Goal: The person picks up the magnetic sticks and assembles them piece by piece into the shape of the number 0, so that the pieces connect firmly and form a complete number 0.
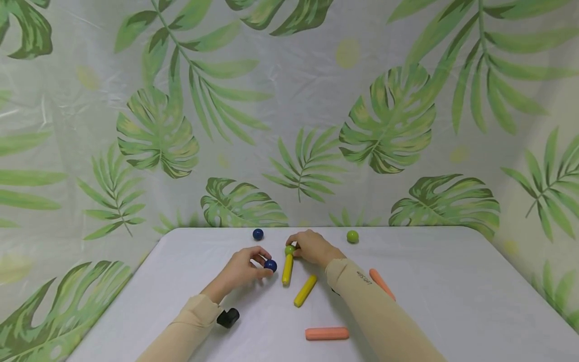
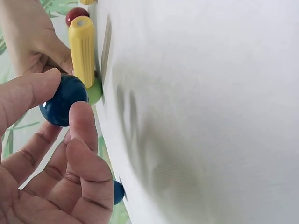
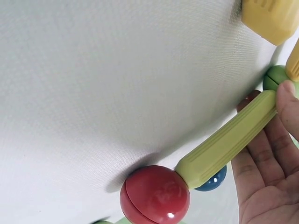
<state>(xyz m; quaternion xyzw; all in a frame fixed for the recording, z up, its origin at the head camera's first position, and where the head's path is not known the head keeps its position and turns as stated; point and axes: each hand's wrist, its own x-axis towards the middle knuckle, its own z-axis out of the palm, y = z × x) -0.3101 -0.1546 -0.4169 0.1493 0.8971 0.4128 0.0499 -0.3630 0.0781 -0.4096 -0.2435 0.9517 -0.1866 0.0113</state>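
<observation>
My left hand [image 1: 242, 270] pinches a dark blue ball [image 2: 63, 101] between thumb and fingertips, just left of a yellow stick [image 1: 287, 271]. That stick's far end meets a green ball [image 1: 290, 249], which my right hand [image 1: 312, 246] holds with thumb and fingers. In the right wrist view, a light green stick [image 3: 229, 140] runs from this ball, beside my thumb, to a red ball [image 3: 154, 193] at its other end. My right hand covers both of these in the head view. The held blue ball looks apart from the yellow stick.
Another yellow stick [image 1: 305, 290] lies nearer, between my arms. Orange sticks rest at the front [image 1: 326, 334] and beside my right forearm [image 1: 381, 283]. A second blue ball [image 1: 258, 234] and another green ball [image 1: 353, 236] sit toward the back edge of the white table [image 1: 452, 301].
</observation>
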